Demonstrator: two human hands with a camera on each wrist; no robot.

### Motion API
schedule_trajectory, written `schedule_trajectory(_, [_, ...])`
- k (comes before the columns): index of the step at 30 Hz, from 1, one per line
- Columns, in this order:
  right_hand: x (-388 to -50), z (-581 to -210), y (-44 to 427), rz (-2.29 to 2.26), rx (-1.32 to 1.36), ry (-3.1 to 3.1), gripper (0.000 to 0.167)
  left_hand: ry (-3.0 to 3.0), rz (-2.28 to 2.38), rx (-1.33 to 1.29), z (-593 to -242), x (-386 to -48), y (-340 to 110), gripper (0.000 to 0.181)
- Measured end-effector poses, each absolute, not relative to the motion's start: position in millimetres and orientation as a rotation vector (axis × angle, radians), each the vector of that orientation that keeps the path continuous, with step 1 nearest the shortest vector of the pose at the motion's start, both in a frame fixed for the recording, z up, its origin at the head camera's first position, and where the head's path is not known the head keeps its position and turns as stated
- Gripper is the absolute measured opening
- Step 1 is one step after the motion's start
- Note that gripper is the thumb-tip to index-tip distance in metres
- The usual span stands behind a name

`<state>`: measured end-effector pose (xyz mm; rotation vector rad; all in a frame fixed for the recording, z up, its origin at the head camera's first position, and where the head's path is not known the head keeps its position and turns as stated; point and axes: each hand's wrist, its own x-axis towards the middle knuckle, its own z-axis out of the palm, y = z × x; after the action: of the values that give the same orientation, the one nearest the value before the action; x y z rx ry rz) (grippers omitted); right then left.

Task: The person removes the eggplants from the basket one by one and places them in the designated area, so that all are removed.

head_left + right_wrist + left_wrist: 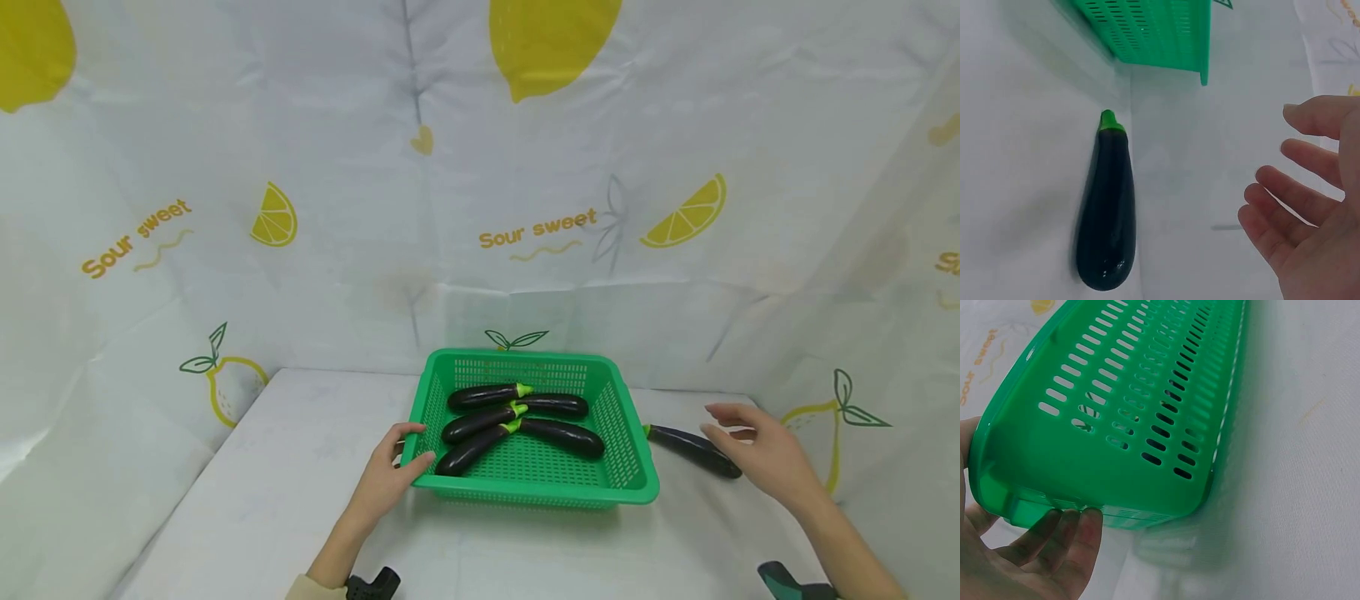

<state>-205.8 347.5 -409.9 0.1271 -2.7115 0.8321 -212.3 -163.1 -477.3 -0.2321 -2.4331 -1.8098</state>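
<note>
Several dark eggplants (561,438) with green stems lie in a green plastic basket (525,492). My left hand (386,475) holds the basket's left rim near the front corner, thumb over the top edge. In the left wrist view, the fingers (1079,544) of that hand curl under the rim against the outer wall. One more eggplant (1108,212) lies on the table to the right of the basket, its stem towards the basket. Above and beside that eggplant hovers my right hand (765,450), fingers loosely bent and apart, holding nothing.
A white cloth (247,475) covers the table. Behind it hangs a white sheet (360,250) printed with lemons and lettering. Dark bands (373,583) sit on both wrists.
</note>
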Motion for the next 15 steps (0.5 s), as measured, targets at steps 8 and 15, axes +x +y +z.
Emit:
schedule_trajectory(8, [-200, -392, 326, 0.84, 0.181, -2.692, 0.046, -2.427, -1.818, -0.24, -478, -212, -163, 0.046])
schedule_trajectory(15, [-202, -381, 312, 0.783, 0.283, -2.641, 0.041, -2.425, -1.816, -0.24, -478, -212, -163, 0.045])
